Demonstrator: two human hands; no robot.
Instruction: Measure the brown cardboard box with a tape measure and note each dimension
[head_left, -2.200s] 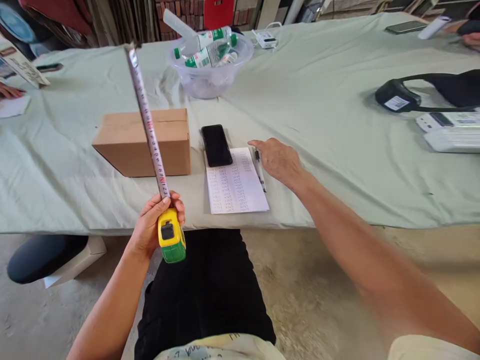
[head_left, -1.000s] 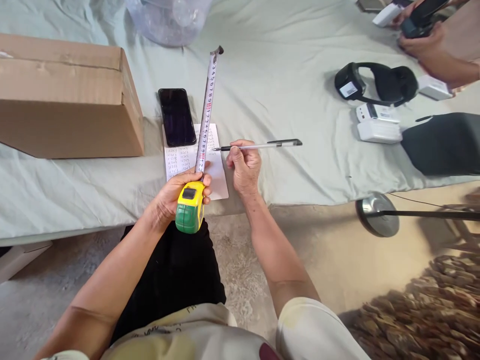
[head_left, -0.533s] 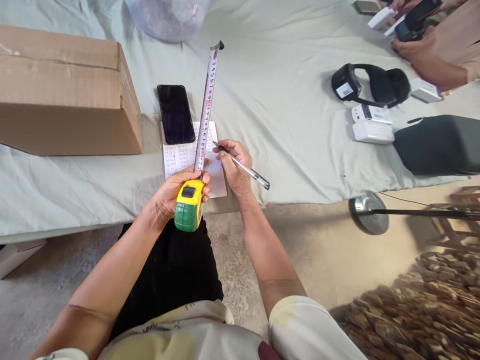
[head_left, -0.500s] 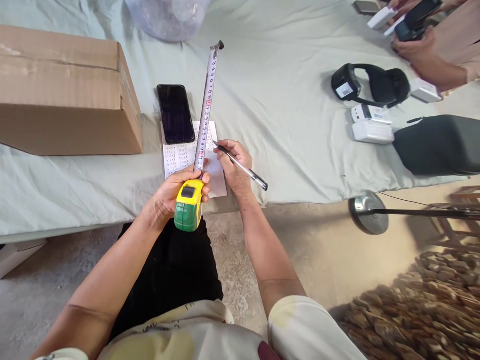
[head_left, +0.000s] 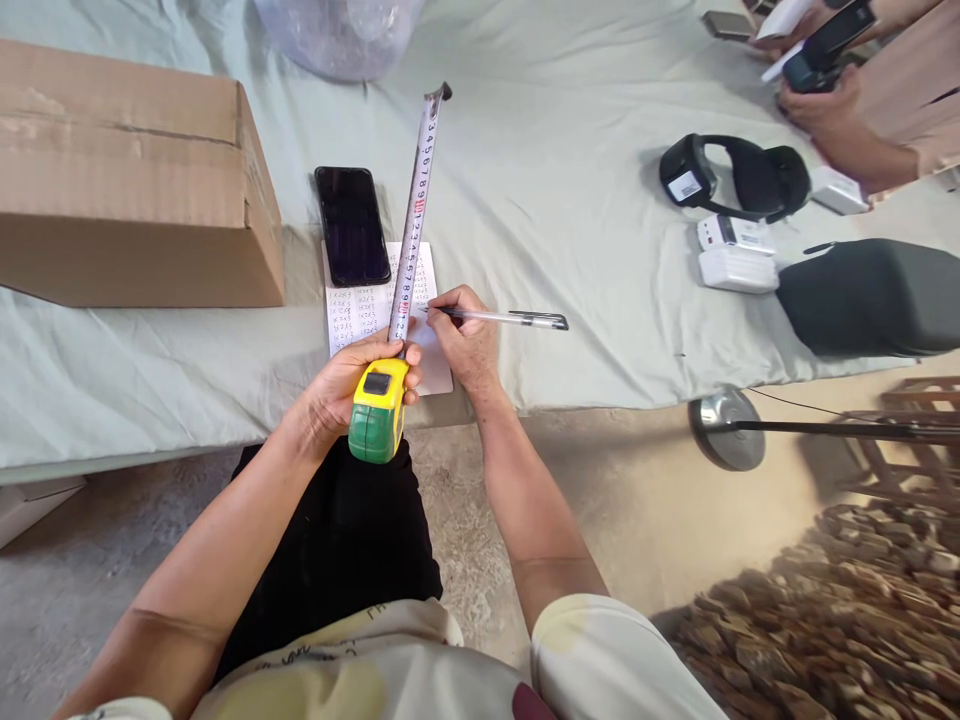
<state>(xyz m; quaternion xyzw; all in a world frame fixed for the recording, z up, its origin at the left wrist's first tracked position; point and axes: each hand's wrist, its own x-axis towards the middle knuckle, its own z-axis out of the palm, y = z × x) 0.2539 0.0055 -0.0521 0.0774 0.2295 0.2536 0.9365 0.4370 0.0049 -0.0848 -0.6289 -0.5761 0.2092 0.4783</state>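
Wrapped in my left hand (head_left: 349, 385) is a yellow and green tape measure (head_left: 377, 412), its blade drawn out and pointing away from me over the paper. My right hand (head_left: 469, 345) pinches a clear-barrelled pen (head_left: 517, 318), its tip at the paper and its back end pointing right. Handwritten rows of figures cover much of the white paper (head_left: 436, 370), which lies at the table's front edge. A black smartphone (head_left: 352, 228) rests on the paper's upper left part. The tape blade hides some of the writing.
A cardboard box (head_left: 135, 190) stands at left, a clear plastic container (head_left: 341, 35) at the back. To the right are a black headset (head_left: 731, 178), white boxes (head_left: 739, 268) and a dark case (head_left: 870, 298). Another person's hand (head_left: 825, 105) holds a black device. A metal stand base (head_left: 726, 430) is beyond the edge.
The pen in my right hand has swung from slanting down-right to nearly level, its tip lower on the paper. My left hand and the tape measure have hardly moved.
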